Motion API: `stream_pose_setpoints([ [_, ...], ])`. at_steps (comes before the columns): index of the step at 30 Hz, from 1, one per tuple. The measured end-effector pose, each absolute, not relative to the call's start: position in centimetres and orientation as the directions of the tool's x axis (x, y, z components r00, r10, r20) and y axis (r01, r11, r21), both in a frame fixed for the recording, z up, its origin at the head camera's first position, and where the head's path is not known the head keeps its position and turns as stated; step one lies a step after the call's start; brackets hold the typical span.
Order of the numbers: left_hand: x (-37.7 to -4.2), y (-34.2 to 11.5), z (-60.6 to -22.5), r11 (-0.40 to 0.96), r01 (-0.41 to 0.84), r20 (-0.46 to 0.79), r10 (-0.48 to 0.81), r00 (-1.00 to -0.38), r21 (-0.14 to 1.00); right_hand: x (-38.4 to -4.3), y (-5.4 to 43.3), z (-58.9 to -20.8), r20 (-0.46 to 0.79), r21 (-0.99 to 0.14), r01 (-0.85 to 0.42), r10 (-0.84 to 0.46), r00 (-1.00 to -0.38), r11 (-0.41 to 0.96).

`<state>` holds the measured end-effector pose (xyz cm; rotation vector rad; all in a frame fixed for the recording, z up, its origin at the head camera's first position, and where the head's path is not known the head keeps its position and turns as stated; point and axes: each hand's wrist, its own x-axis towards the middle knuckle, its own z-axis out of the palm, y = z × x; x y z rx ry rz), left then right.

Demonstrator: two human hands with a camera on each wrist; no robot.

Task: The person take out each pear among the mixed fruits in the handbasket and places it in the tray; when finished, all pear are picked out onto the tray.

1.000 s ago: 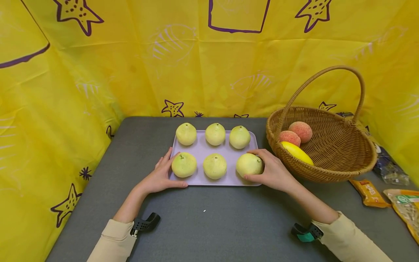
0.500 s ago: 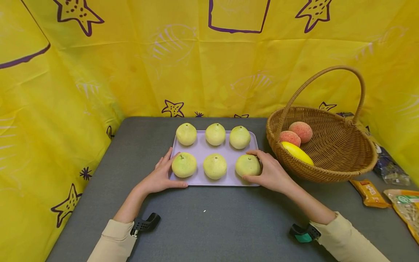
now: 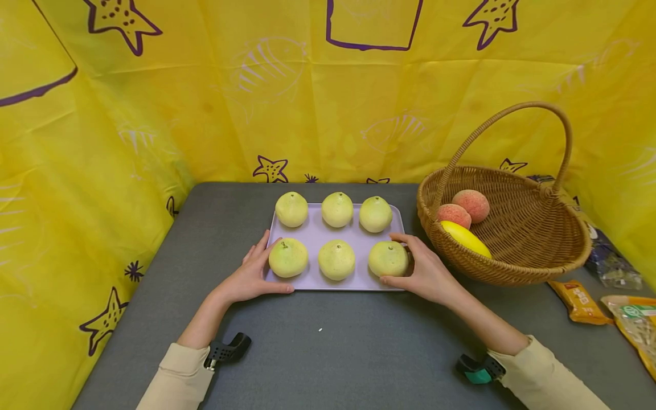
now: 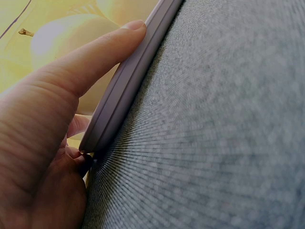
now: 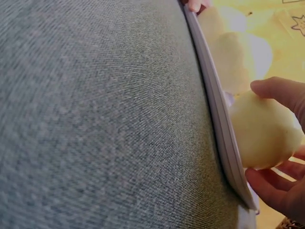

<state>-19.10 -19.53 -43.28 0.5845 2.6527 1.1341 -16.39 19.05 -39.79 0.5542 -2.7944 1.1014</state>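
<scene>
In the head view a pale lilac tray (image 3: 361, 244) carries several round, pale yellow-green fruits in two rows. My left hand (image 3: 251, 279) holds the tray's front left corner, its thumb lying along the front rim beside the near left fruit (image 3: 288, 258). In the left wrist view that thumb (image 4: 95, 59) presses on the rim, with the other fingers partly hidden behind the corner. My right hand (image 3: 427, 270) has thumb and fingers curved round the near right fruit (image 3: 388, 259), which sits on the tray with its stem end up. The right wrist view shows this fruit (image 5: 264, 131) between thumb and fingers.
A wicker basket (image 3: 533, 228) with a tall handle stands right of the tray. Two peaches (image 3: 471, 206) and a long yellow fruit (image 3: 465, 239) lie inside it. Orange packets (image 3: 579, 302) lie at the table's right side. A yellow printed cloth (image 3: 328, 114) hangs behind.
The near right fruit has turned in my right hand: its stem end pointed right and now points up. The right hand has shifted only slightly; the left hand and tray stay put.
</scene>
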Motion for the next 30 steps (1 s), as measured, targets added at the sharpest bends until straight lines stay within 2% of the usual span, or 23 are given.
stream_pose_setpoints([
  [30, -19.16, -19.42, -43.39, 0.636, 0.262, -0.044, 0.423, -0.905, 0.725, -16.20, 18.98, -40.48, 0.233, -0.668, -0.405, -0.342, -0.910, 0.624],
])
